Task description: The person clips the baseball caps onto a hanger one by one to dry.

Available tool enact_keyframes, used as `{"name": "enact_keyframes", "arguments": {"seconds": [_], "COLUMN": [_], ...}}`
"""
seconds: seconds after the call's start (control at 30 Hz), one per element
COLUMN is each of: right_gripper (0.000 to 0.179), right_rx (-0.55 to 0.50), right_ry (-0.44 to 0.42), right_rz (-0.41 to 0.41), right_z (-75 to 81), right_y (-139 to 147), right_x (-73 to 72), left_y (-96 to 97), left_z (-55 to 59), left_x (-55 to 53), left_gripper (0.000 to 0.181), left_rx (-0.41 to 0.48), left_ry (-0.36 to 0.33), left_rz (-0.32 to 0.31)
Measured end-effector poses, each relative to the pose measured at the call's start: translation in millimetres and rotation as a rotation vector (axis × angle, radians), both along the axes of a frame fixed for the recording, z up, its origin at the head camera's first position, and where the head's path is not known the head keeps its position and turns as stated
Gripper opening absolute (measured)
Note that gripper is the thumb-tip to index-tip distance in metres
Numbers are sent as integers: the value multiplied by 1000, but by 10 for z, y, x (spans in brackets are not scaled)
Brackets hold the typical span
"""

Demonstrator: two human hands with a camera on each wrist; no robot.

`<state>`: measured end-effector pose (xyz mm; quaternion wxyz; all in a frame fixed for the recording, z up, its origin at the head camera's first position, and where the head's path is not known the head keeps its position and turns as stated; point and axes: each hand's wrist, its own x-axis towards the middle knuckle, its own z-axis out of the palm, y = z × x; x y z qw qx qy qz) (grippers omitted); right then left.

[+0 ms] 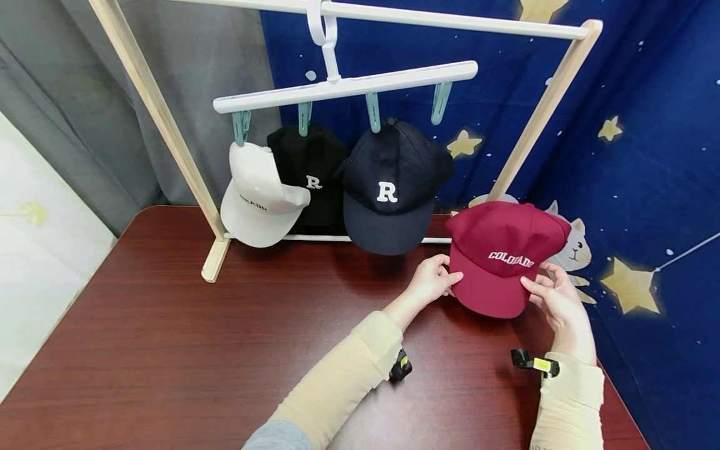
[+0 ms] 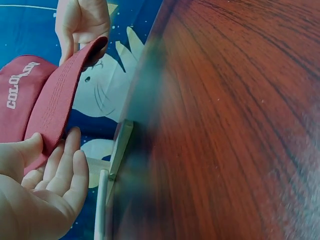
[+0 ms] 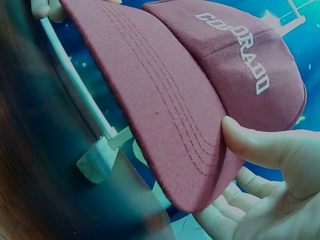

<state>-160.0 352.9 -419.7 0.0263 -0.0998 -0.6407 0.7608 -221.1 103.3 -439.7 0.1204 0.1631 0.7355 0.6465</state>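
Note:
A dark red baseball cap [image 1: 500, 244] with white COLORADO lettering is held up between both hands, its brim toward the person. My left hand [image 1: 432, 280] pinches the brim's left side, thumb on top and fingers beneath, as the left wrist view also shows. At the opposite side of the brim, my right hand [image 1: 557, 303] grips with its thumb [image 3: 250, 145] above and the other fingers under it. Left of the cap, a navy cap [image 1: 394, 156] with a white R hangs from a white hanger [image 1: 349, 89] by a green clip [image 1: 373, 112].
A white cap [image 1: 259, 206] and a black cap [image 1: 323, 156] hang farther left on the same tilted hanger. One green clip [image 1: 441, 103] at its right end holds nothing. The wooden rack [image 1: 531, 112] stands on the dark red-brown table [image 1: 225, 350], before a starry blue curtain [image 1: 664, 187].

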Motion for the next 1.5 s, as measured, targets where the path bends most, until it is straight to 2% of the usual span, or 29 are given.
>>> {"name": "enact_keyframes", "arguments": {"seconds": [0.2, 0.33, 0.53, 0.83, 1.07, 1.33, 1.5], "right_gripper": [48, 47, 43, 43, 45, 42, 42], "right_rx": [-84, -131, -120, -126, -176, -170, -175], "right_ry": [72, 124, 182, 226, 280, 311, 322], "right_rz": [-6, -5, -11, -42, -13, 40, 58], "right_z": [42, 70, 120, 234, 267, 346, 415], "right_y": [-37, -59, -110, -170, -163, -189, -228], "right_x": [9, 12, 34, 62, 64, 47, 41], "left_y": [-23, -28, -67, -117, -168, -252, -304], "left_z": [56, 84, 167, 314, 399, 478, 542], "left_x": [-8, -11, 0, 16, 53, 75, 81], "left_gripper": [15, 14, 13, 27, 22, 8, 10], "left_rx": [20, 3, -13, -30, -42, -12, 7], "left_ry": [16, 55, 103, 141, 172, 219, 232], "left_rz": [-12, -14, -24, -22, -45, -78, -87]}}
